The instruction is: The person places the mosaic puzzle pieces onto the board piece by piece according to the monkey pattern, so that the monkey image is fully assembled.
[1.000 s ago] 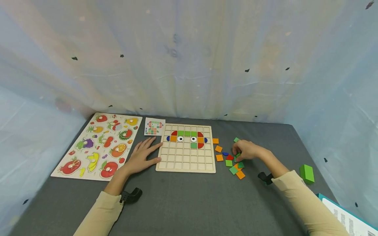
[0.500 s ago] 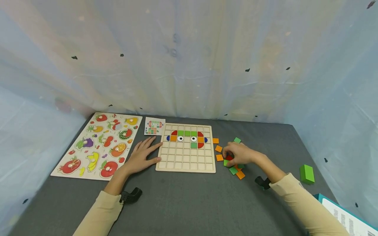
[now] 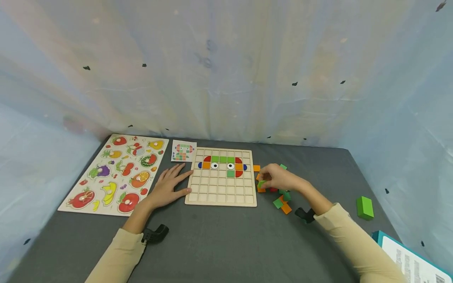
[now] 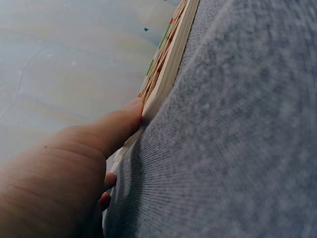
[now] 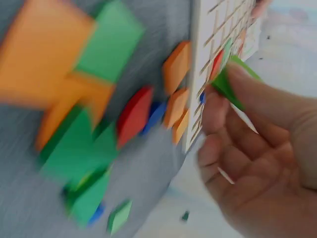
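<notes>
A wooden grid board (image 3: pixel 221 189) lies mid-table. Red, green, orange and blue pieces with two white eye tiles (image 3: pixel 231 166) form a face in its upper rows. My left hand (image 3: pixel 166 186) rests beside the board with its fingers spread, forefinger and thumb at the left edge. In the left wrist view that thumb (image 4: pixel 116 126) presses against the board's side. Just off the right edge my right hand (image 3: pixel 283 179) pinches a green square tile (image 5: pixel 224 86) between thumb and fingers. Under and beside that hand are loose tiles, among them a red piece (image 5: pixel 134 115) and orange squares (image 5: pixel 177 67).
A small pattern card (image 3: pixel 183 150) stands at the board's upper left corner. Farther left is a fruit puzzle board (image 3: pixel 120 188). A green block (image 3: pixel 365 208) sits at the right, with a teal-edged box (image 3: pixel 407 255) near the front right corner. A pale curtain (image 3: pixel 226 78) hangs behind.
From the tile pile, my right hand has moved left toward the board, picking up a green square tile on the way. My left hand has stayed at the board's edge.
</notes>
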A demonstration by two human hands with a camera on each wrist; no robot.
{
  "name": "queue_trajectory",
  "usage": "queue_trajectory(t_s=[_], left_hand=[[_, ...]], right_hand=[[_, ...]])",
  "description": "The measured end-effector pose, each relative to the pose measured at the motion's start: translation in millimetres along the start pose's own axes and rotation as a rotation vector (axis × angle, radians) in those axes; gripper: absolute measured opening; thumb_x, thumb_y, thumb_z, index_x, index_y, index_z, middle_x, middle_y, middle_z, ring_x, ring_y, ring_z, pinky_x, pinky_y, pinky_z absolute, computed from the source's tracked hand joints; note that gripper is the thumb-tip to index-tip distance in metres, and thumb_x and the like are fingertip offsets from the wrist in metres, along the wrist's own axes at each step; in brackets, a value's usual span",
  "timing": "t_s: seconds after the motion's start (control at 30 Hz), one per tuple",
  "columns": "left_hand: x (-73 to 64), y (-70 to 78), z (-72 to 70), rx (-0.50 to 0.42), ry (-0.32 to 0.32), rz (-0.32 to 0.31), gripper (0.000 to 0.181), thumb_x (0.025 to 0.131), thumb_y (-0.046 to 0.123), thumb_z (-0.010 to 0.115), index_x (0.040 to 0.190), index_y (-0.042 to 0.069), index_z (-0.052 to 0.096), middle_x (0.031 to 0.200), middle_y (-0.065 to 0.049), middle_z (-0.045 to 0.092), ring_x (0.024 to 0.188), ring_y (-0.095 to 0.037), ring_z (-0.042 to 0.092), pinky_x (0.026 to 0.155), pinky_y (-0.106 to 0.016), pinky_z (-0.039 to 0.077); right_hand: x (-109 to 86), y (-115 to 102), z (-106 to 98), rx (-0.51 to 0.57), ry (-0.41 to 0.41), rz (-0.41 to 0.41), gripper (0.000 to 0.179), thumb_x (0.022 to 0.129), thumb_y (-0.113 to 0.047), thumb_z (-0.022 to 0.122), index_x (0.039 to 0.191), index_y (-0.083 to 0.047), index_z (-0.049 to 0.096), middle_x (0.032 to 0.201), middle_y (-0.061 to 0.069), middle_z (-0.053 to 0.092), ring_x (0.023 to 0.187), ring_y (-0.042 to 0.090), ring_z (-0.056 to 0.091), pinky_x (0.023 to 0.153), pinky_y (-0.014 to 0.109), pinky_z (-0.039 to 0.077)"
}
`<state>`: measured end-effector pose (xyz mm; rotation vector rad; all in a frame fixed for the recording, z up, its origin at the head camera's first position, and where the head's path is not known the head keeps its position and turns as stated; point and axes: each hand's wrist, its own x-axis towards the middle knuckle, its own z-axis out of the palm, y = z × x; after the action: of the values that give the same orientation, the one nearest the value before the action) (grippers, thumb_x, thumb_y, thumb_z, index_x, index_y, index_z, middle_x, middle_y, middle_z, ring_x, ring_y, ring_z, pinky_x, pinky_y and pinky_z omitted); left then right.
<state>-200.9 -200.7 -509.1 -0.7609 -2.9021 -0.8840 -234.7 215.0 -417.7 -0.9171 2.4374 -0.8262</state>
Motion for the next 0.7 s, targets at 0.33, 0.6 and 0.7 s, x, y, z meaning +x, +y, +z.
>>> queue_trajectory(t_s=[0.33,0.6,0.7], left_hand=[[-2.2,-0.5,-2.7,0.008,0.005,0.001,0.07,0.094,0.044,0.067,0.154,0.016,0.043,0.162,-0.02,0.023,0.149,-0.042,0.014,0.114,-0.066,0.004],[-1.0,0.5,-3.1,0.003,-0.014,-0.011,0.07,0.094,0.047,0.065,0.154,0.019,0.042,0.163,-0.018,0.021,0.15,-0.04,0.012,0.115,-0.064,0.003],[-0.5,0.5,-2.7,0.007,-0.014,-0.007,0.07,0.094,0.047,0.065,0.154,0.018,0.042,0.163,-0.018,0.022,0.15,-0.04,0.012,0.115,-0.065,0.004]], right_hand=[[98.3,-39,33,0.022,0.115,-0.083,0.022,0.094,0.002,0.065,0.116,0.004,0.07,0.095,0.013,0.07,0.076,0.018,0.062,0.071,0.03,0.052],[138.0,-62,52,-0.225,0.135,-0.027,0.008,0.092,-0.006,0.072,0.098,-0.008,0.075,0.085,0.003,0.068,0.073,0.015,0.058,0.064,0.027,0.047],[138.7,-63,54,-0.297,0.151,0.004,0.006,0.091,-0.011,0.074,0.097,-0.01,0.075,0.088,0.002,0.069,0.073,0.014,0.06,0.062,0.027,0.048]])
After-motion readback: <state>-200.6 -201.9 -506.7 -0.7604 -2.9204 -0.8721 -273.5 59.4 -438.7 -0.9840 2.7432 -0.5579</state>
